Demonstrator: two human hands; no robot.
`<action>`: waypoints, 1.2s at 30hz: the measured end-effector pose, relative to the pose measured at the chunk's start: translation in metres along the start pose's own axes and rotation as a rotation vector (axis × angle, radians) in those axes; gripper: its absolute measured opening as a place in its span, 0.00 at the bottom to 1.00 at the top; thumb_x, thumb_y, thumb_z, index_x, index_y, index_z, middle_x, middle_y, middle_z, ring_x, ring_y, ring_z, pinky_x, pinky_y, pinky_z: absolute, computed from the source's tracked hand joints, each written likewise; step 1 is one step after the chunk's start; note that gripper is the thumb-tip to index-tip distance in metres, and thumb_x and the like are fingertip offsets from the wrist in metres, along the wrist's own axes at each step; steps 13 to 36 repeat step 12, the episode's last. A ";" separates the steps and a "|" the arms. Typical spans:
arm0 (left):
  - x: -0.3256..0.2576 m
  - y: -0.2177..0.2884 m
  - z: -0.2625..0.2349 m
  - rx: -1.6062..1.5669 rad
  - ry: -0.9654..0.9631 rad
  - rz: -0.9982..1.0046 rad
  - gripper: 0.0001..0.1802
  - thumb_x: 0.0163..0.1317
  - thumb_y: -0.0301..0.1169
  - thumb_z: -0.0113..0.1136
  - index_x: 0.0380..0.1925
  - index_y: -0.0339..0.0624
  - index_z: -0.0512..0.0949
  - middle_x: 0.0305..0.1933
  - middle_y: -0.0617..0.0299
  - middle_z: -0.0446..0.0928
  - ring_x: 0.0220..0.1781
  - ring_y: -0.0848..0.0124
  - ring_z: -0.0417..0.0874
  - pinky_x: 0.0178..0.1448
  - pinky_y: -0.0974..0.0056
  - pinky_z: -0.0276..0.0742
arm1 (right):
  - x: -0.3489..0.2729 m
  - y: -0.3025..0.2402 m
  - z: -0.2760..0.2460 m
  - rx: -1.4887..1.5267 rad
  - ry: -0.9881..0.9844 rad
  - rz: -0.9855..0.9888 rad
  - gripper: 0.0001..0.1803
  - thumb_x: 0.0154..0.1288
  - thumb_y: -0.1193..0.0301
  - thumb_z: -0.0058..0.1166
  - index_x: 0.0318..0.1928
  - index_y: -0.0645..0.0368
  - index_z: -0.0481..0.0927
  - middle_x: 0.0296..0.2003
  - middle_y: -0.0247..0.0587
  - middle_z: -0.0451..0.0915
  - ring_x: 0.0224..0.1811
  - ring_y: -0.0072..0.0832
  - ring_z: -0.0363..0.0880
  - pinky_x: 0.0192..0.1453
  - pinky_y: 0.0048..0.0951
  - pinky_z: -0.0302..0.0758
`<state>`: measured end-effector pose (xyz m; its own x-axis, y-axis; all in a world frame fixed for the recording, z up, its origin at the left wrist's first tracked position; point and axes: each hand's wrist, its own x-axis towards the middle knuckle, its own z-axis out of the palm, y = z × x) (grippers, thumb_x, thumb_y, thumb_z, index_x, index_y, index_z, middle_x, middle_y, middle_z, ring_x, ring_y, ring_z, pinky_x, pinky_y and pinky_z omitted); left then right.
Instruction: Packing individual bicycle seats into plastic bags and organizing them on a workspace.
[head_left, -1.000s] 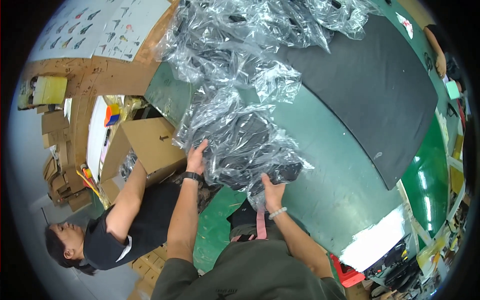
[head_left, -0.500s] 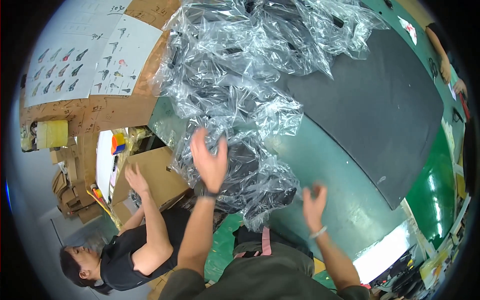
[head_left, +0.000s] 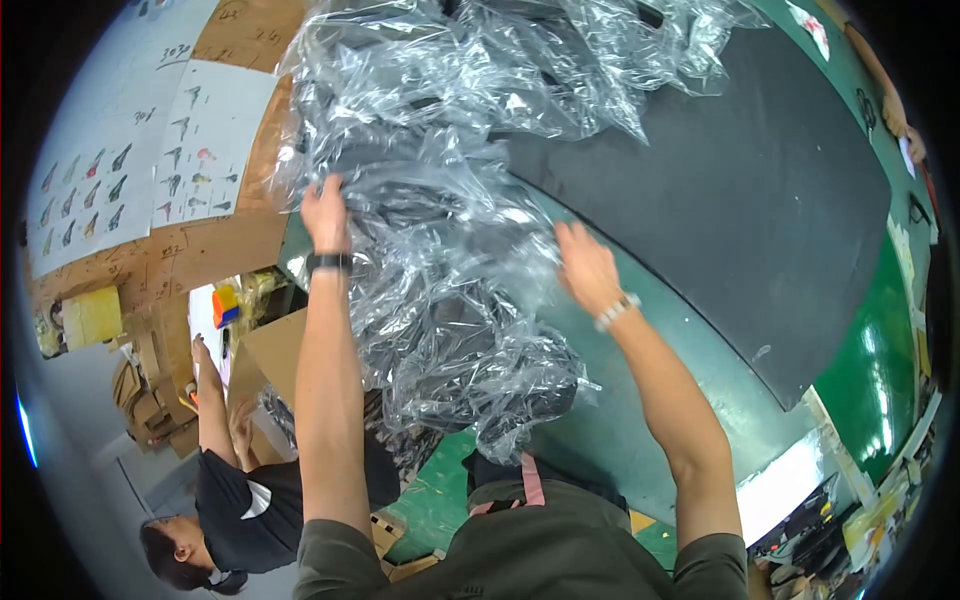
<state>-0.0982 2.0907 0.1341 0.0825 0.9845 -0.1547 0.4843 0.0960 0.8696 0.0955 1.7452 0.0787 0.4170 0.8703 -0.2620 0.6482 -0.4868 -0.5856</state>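
Clear plastic bags (head_left: 470, 330) with black items inside lie heaped along the green table (head_left: 650, 330) in front of me. My left hand (head_left: 326, 215) reaches to the left side of the heap, its fingers closed on the edge of a plastic bag (head_left: 420, 195). Across from it, my right hand (head_left: 588, 268) pinches the right side of that same bag; its fingertips are partly lost in the crinkled film. Between my hands the film is stretched and slightly blurred. What exactly the black items are, the shiny plastic hides.
A large dark grey sheet (head_left: 720, 200) covers the table's right side. Left stands a cardboard board with picture sheets (head_left: 195, 150). A co-worker in black (head_left: 250, 510) is at the lower left beside a cardboard box (head_left: 278, 350). Another person's hand (head_left: 893, 115) is at the far right, near scissors (head_left: 866, 108).
Both my hands moved forward from above and beside the heap and took hold of a bag's two sides. My left hand also went left. The co-worker's arm shifted left.
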 end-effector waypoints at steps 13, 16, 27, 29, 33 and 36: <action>-0.268 0.045 0.067 -0.027 -0.453 0.161 0.16 0.65 0.32 0.61 0.49 0.34 0.77 0.45 0.64 0.79 0.44 0.75 0.75 0.51 0.68 0.71 | -0.354 0.079 -0.060 0.533 0.538 0.805 0.36 0.54 0.75 0.62 0.63 0.72 0.63 0.50 0.54 0.79 0.51 0.41 0.80 0.58 0.35 0.73; -0.268 0.045 0.067 -0.027 -0.453 0.161 0.16 0.65 0.32 0.61 0.49 0.34 0.77 0.45 0.64 0.79 0.44 0.75 0.75 0.51 0.68 0.71 | -0.354 0.079 -0.060 0.533 0.538 0.805 0.36 0.54 0.75 0.62 0.63 0.72 0.63 0.50 0.54 0.79 0.51 0.41 0.80 0.58 0.35 0.73; -0.268 0.045 0.067 -0.027 -0.453 0.161 0.16 0.65 0.32 0.61 0.49 0.34 0.77 0.45 0.64 0.79 0.44 0.75 0.75 0.51 0.68 0.71 | -0.354 0.079 -0.060 0.533 0.538 0.805 0.36 0.54 0.75 0.62 0.63 0.72 0.63 0.50 0.54 0.79 0.51 0.41 0.80 0.58 0.35 0.73; -0.268 0.045 0.067 -0.027 -0.453 0.161 0.16 0.65 0.32 0.61 0.49 0.34 0.77 0.45 0.64 0.79 0.44 0.75 0.75 0.51 0.68 0.71 | -0.354 0.079 -0.060 0.533 0.538 0.805 0.36 0.54 0.75 0.62 0.63 0.72 0.63 0.50 0.54 0.79 0.51 0.41 0.80 0.58 0.35 0.73; -0.268 0.045 0.067 -0.027 -0.453 0.161 0.16 0.65 0.32 0.61 0.49 0.34 0.77 0.45 0.64 0.79 0.44 0.75 0.75 0.51 0.68 0.71 | -0.354 0.079 -0.060 0.533 0.538 0.805 0.36 0.54 0.75 0.62 0.63 0.72 0.63 0.50 0.54 0.79 0.51 0.41 0.80 0.58 0.35 0.73; -0.268 0.045 0.067 -0.027 -0.453 0.161 0.16 0.65 0.32 0.61 0.49 0.34 0.77 0.45 0.64 0.79 0.44 0.75 0.75 0.51 0.68 0.71 | -0.354 0.079 -0.060 0.533 0.538 0.805 0.36 0.54 0.75 0.62 0.63 0.72 0.63 0.50 0.54 0.79 0.51 0.41 0.80 0.58 0.35 0.73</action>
